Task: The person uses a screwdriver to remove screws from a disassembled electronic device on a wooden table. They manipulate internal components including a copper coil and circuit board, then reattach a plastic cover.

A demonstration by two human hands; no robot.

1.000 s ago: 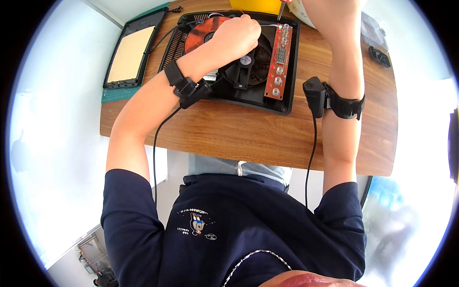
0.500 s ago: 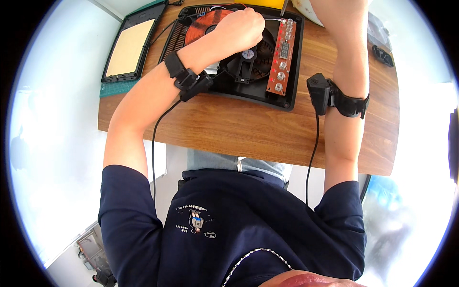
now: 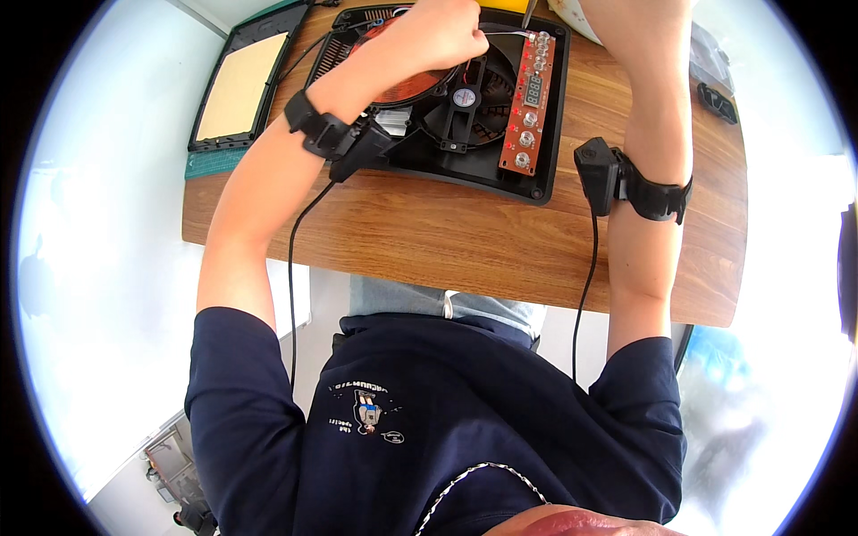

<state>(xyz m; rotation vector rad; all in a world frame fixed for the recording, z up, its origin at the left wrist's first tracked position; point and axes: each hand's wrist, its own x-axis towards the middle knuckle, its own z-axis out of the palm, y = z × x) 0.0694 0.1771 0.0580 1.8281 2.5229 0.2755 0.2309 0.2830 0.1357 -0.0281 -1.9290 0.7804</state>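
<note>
An opened induction cooker's black housing (image 3: 420,165) lies on the table. In it are a copper coil (image 3: 416,85), a black fan (image 3: 465,112) and a reddish-brown control board (image 3: 534,107) with a small display and several clear buttons. My left hand (image 3: 442,34) is over the coil, fingers curled closed; what they hold is hidden. A thin pale wire (image 3: 509,33) runs from beside it to the board's far end. A slim grey metal tool (image 3: 531,12) points down there, its upper part cut off. My right hand (image 3: 635,27) reaches past the top edge, fingers out of sight.
A black panel with a cream sheet (image 3: 241,89) lies at the left on a green mat (image 3: 214,163). Something yellow (image 3: 505,4) and a pale rounded object (image 3: 572,18) sit at the far side. A small black object (image 3: 717,103) lies at the right.
My left hand has shifted slightly left and away from me, uncovering more of the fan. My right arm has barely moved.
</note>
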